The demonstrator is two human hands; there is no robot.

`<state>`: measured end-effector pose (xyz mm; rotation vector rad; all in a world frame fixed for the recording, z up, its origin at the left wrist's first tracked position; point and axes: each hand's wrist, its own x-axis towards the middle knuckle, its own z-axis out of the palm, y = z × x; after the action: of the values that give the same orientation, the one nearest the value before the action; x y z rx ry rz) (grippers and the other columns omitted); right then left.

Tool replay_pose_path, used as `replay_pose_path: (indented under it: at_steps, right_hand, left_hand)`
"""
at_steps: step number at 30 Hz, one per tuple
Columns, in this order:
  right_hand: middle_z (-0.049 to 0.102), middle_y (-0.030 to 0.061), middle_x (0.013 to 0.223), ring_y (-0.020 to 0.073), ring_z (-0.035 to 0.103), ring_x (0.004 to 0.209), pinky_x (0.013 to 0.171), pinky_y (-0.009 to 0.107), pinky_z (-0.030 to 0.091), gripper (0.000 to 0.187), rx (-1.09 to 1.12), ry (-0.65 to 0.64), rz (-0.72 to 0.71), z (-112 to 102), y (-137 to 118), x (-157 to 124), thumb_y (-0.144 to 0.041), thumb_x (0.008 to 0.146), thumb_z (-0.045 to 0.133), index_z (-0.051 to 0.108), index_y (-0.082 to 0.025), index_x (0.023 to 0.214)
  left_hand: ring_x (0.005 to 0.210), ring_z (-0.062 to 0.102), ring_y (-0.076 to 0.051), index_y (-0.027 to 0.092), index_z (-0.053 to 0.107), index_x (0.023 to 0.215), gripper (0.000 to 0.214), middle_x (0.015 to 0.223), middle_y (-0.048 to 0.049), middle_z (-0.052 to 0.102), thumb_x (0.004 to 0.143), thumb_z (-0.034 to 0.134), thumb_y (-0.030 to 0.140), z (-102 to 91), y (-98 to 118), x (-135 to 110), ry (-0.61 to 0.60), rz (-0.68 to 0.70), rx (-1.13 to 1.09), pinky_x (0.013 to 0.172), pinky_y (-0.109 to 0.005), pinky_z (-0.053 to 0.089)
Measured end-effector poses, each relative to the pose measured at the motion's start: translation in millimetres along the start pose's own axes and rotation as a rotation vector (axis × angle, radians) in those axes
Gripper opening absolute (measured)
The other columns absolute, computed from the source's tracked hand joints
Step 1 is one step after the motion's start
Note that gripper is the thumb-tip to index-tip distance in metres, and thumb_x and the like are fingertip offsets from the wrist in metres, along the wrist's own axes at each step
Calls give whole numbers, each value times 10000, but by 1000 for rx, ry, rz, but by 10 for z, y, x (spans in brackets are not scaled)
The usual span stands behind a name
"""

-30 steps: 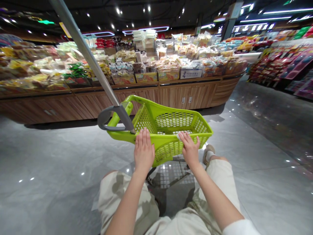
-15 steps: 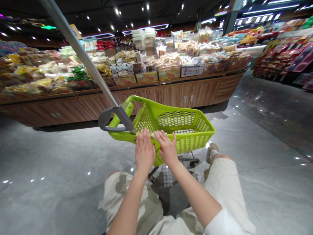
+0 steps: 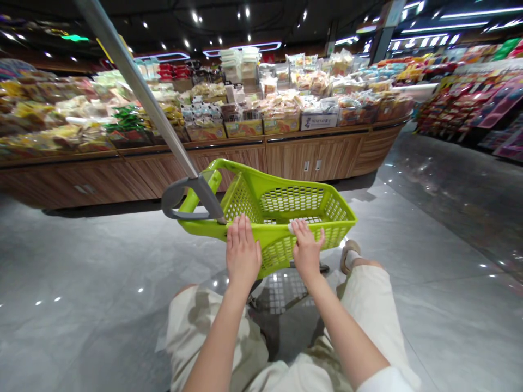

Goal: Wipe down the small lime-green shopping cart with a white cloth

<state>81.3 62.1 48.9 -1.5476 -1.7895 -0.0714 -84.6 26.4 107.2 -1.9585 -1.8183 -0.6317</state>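
Note:
A lime-green shopping cart [image 3: 302, 231] stands sideways before me, its perforated basket showing nothing inside. My left hand [image 3: 243, 253] lies flat on the near rim, close to the handle end, fingers stretched and holding nothing. Farther right along the same rim is my right hand [image 3: 307, 250]. Its fingers press a small white wipe [image 3: 291, 227] against the rim, while the thumb sticks out to the side; most of the wipe is hidden under the fingers. A grey loop-shaped holder [image 3: 171, 201] with a metal pole [image 3: 151, 103] is fixed near the cart's handle.
Beyond the cart runs a wood-fronted display counter [image 3: 318, 155] piled with packaged foods [image 3: 281, 106]. More stocked shelves [image 3: 449, 100] stand at the right. The grey floor [image 3: 93, 261] is shiny. My legs are on the near side of the cart.
My right hand has slid right along the rim with the white wipe, away from my left hand. My left hand has stayed in place on the rim.

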Motion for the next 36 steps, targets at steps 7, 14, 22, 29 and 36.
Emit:
replay_pose_path:
  at_steps: [7,14,22,29,36]
  right_hand:
    - [536,69,1443,162,403,1397,1187,480,61,613,276,-118,-218,85,-881,123,-27,808,385,497,-223,1378]
    - [553,25,1429,183,384,1414,1166,545,86,744,79,-78,-151,-29,22,47,34,727,381,483,-286,1391]
    - [555,42,1425,224,424,1389,1147,620,61,658,24,75,114,8,136,-10,1,770,344,532,-259,1344]
    - [514,64,1462,156,382,1413,1165,445,189,653,277,-125,-169,58,-882,59,-22,779,377,491,-213,1393]
    - [524,28,1457,159,367,1422,1167,517,97,751,96,-94,-164,-24,-163,15,31,734,360,459,-275,1413]
  left_hand:
    - [1457,293,-313,8,360,1445,591,1523,-205,398,876,443,145,18,-23,14,-1,3,-3,1195,-498,277]
    - [1463,270,-321,-8,295,1474,669,1528,-214,379,873,503,201,54,-76,-13,11,20,-13,1208,-503,243]
    - [1472,250,-331,-6,263,1489,693,1538,-227,359,870,502,193,19,-8,-28,9,-7,-33,1203,-525,251]
    - [1461,282,-321,2,315,1468,607,1525,-217,387,891,434,149,20,8,-35,20,-11,-4,1195,-514,280]
    - [1473,247,-329,-13,267,1482,691,1538,-225,356,860,504,175,31,-34,-49,3,9,-3,1204,-515,256]
